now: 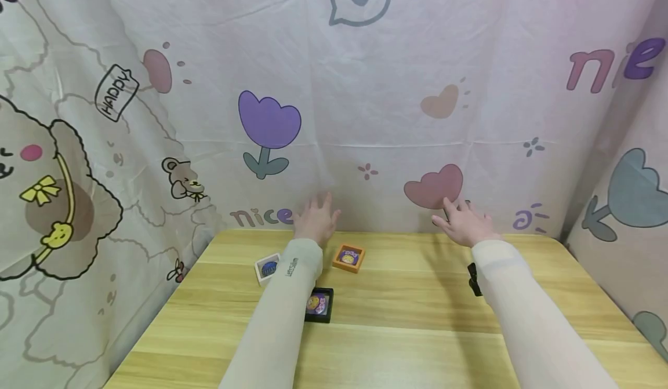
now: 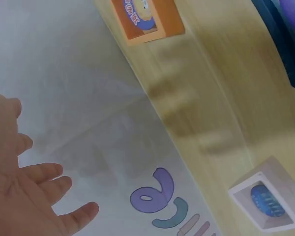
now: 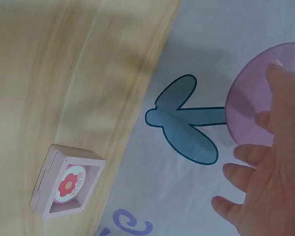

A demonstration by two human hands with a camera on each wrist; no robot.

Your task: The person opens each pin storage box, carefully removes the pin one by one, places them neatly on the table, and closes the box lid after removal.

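At the left, a white box (image 1: 268,268) with a blue badge lies on the wooden table (image 1: 396,302), one side partly covered in the head view by the person's left sleeve (image 1: 271,331). The left hand (image 1: 315,218) is raised at the table's back edge, in front of the printed cloth (image 1: 355,87), its fingers spread and released, holding nothing. A black box (image 1: 319,305) lies nearer the person, partly hidden by that sleeve; an orange box (image 1: 348,258) sits farther back, to its right. Well apart, the right hand (image 1: 464,224) is raised too, fingers loosely extended and empty; whether either hand touches the cloth cannot be told. A pink box (image 3: 69,182) shows on the table in the right wrist view.

A lowered left forearm could drag its sleeve across the white or black box and shove it askew; the pink box, not visible in the head view, could be knocked by the right arm unnoticed.

The white box sits rotated, badge up; the black one lies nearly square to the table, its long axis masked by the sleeve; the orange one, slightly turned, looks almost square, badge up; the pink one's badge faces the wrist camera, its long axis unclear
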